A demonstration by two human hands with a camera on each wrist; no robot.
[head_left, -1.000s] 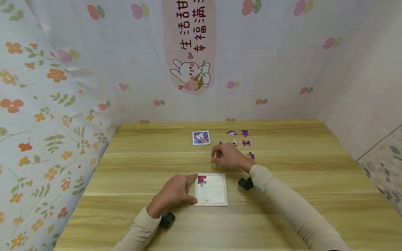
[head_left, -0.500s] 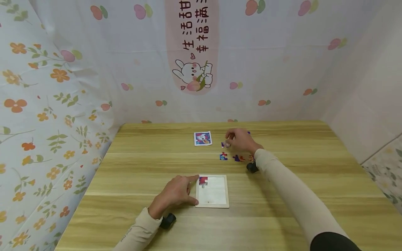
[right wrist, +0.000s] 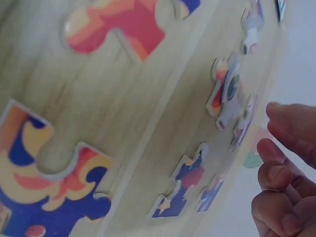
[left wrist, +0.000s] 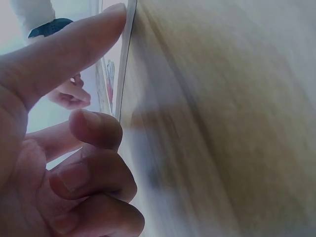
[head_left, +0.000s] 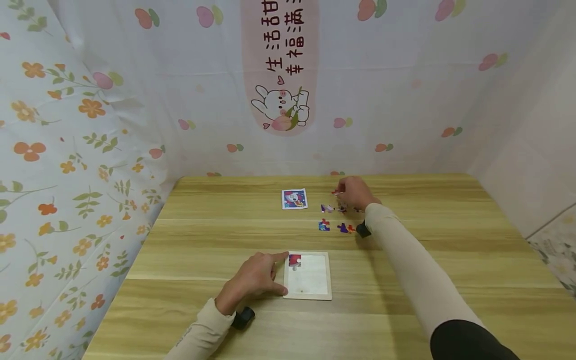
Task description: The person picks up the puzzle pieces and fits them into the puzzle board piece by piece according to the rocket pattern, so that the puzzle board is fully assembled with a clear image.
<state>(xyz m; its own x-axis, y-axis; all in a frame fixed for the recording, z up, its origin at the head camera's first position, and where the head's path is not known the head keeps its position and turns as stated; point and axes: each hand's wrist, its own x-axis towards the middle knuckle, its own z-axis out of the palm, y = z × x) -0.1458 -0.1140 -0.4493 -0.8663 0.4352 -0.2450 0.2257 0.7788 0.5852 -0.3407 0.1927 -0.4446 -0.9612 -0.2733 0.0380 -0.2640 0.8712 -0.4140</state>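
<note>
My left hand [head_left: 254, 277] rests on the table with forefinger and thumb touching the left edge of a square pale puzzle frame [head_left: 330, 280]. Its other fingers are curled in the left wrist view. One red-and-purple jigsaw piece [head_left: 294, 260] sits in the frame's upper left corner. At the back right, my right hand [head_left: 355, 192] reaches over the loose jigsaw pieces. Its thumb and forefinger stand apart with nothing between them in the right wrist view, near a small jigsaw piece [right wrist: 243, 126]. From the head view this hand partly hides the pieces beneath it.
A small square picture card [head_left: 294, 199] lies left of the loose pieces. Nearer the frame lie a blue-and-red piece [head_left: 324, 225] and a purple-and-orange piece [head_left: 345, 228]. Patterned curtains hang behind the wooden table [head_left: 216, 225] and along its left side.
My right hand has moved back and to the right, from in front of the loose pieces to the rearmost ones. The left hand stays at the frame.
</note>
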